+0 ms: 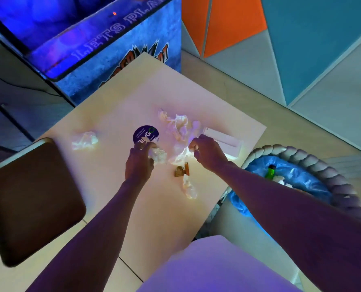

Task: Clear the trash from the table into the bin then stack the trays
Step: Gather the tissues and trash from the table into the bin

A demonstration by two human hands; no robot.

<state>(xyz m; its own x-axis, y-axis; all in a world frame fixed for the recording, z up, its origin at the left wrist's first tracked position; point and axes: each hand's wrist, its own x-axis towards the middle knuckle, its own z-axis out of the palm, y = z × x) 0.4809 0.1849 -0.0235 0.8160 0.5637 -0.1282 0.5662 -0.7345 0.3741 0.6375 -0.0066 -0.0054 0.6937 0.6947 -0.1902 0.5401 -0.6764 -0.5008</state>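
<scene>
Left hand (140,160) grips a crumpled napkin (159,156); right hand (204,150) pinches a plastic wrapper (178,155). Both mid-desk (116,197). Bin (314,163) sits past the desk edge, right of the right hand. Another wad (84,140) lies left of the left hand.

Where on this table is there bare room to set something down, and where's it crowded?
Free: the far table corner by the arcade cabinet, beyond the crumpled paper pile; the near end, between the forearms, below the tissue. Crowded: the middle, where the left hand and right hand each grip paper beside the purple disc, brown wrappers and white box.
</scene>
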